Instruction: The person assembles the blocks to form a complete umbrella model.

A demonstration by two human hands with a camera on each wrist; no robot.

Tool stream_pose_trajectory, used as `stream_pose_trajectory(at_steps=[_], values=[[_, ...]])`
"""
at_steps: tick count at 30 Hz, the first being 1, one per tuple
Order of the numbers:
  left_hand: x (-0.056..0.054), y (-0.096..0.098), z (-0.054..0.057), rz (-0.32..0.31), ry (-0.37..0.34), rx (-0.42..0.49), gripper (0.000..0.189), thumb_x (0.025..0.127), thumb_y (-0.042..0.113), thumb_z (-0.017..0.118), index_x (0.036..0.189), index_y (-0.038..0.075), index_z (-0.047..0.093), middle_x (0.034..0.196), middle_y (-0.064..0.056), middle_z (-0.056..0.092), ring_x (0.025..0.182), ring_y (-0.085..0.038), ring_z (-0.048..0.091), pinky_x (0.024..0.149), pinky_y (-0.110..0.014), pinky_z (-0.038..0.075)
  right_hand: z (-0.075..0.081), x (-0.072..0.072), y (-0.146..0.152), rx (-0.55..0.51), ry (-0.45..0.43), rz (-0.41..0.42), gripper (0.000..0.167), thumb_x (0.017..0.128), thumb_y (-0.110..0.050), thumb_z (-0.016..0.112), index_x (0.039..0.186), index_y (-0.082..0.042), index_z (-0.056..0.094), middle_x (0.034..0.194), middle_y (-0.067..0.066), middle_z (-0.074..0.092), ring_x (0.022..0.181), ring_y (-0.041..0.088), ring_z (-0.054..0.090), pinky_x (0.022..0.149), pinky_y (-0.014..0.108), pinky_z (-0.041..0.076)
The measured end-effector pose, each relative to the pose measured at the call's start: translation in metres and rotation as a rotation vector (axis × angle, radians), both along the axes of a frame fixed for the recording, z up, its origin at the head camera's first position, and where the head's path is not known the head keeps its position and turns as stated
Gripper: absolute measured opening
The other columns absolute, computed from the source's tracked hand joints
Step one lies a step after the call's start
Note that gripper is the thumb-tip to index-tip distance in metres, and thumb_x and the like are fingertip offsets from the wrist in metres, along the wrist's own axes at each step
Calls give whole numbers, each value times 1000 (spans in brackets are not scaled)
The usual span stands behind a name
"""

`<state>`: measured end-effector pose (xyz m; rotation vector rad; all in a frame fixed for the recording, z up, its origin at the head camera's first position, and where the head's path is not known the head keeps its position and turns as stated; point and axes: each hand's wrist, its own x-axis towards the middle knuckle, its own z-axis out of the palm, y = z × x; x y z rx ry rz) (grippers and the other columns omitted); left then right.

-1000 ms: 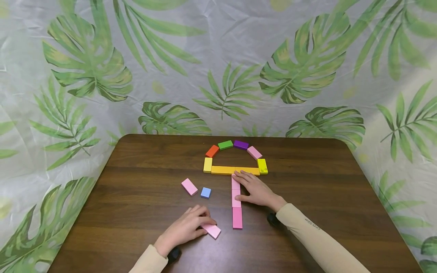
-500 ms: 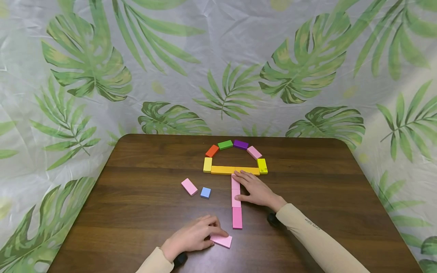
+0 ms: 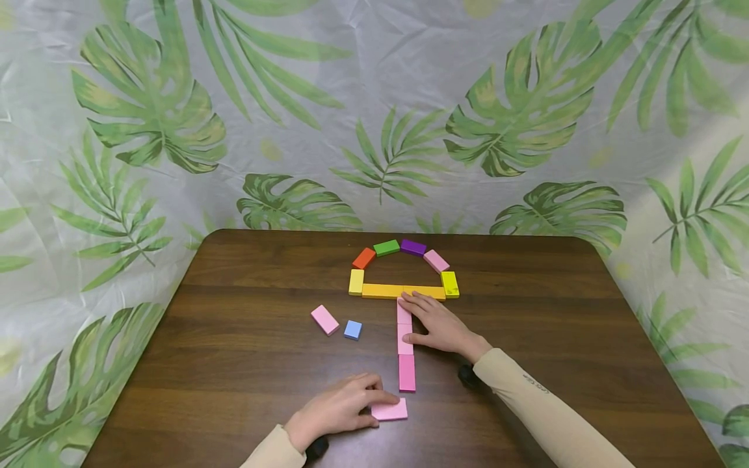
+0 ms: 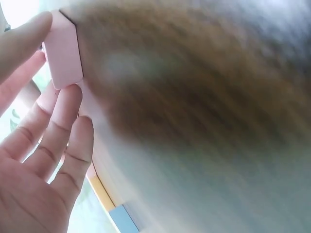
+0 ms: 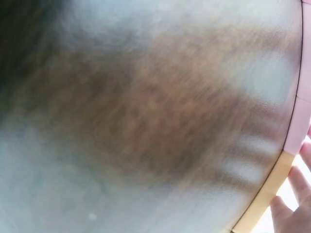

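My left hand [image 3: 339,404] pinches a light pink block [image 3: 391,411] between thumb and fingers, just below the near end of a column of pink blocks [image 3: 406,374]. In the left wrist view the same pink block [image 4: 65,53] sits between the thumb and fingertips. The held block lies crosswise to the column. My right hand [image 3: 445,325] rests against the column, its fingers relaxed. Its fingertips reach the orange blocks [image 3: 383,291] at the top, and its thumb touches the middle pink block. In the right wrist view its fingers [image 5: 299,187] show beside the orange and pink blocks.
Above the orange bar, an arch runs through yellow, red, green [image 3: 387,248], purple [image 3: 413,247], pink and yellow blocks. A loose pink block [image 3: 324,320] and a blue square block [image 3: 353,330] lie left of the column on the brown table [image 3: 246,364].
My left hand has slid right and slightly toward me with the pink block, turning it from slanted to nearly level. The right hand has stayed in place.
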<state>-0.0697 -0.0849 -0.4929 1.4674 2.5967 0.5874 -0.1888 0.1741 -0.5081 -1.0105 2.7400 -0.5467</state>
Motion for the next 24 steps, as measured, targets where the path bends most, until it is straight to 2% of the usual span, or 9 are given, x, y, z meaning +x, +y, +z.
stream_pose_trajectory(at_steps=[5, 12, 19, 24], values=[[1, 4, -2, 4, -18, 23, 40, 81, 28, 77, 118, 18, 67, 91, 9, 50, 79, -3, 48, 74, -9, 35, 0, 0, 0, -2, 3, 0, 81, 88, -53, 60, 150, -10, 31, 154, 9, 28, 142, 29, 19, 113, 47, 16], [1, 8, -4, 23, 14, 29, 41, 81, 31, 77, 117, 16, 67, 89, 9, 50, 76, -2, 47, 72, -10, 37, 1, 0, -1, -8, -2, -2, 81, 88, -53, 60, 150, -11, 31, 154, 9, 28, 142, 29, 19, 113, 48, 16], [3, 9, -3, 43, -13, 23, 43, 80, 32, 78, 118, 16, 66, 87, 10, 48, 72, -1, 44, 69, -9, 35, 0, 0, 0, -10, 0, -3, 80, 88, -52, 60, 150, -11, 31, 154, 9, 29, 142, 30, 19, 113, 48, 16], [3, 10, -3, 44, -5, 20, 43, 80, 32, 78, 118, 16, 66, 86, 10, 47, 71, -1, 43, 67, -9, 35, 0, 0, 0, -5, 2, -6, 80, 88, -53, 60, 150, -11, 31, 154, 9, 29, 142, 30, 19, 113, 48, 16]])
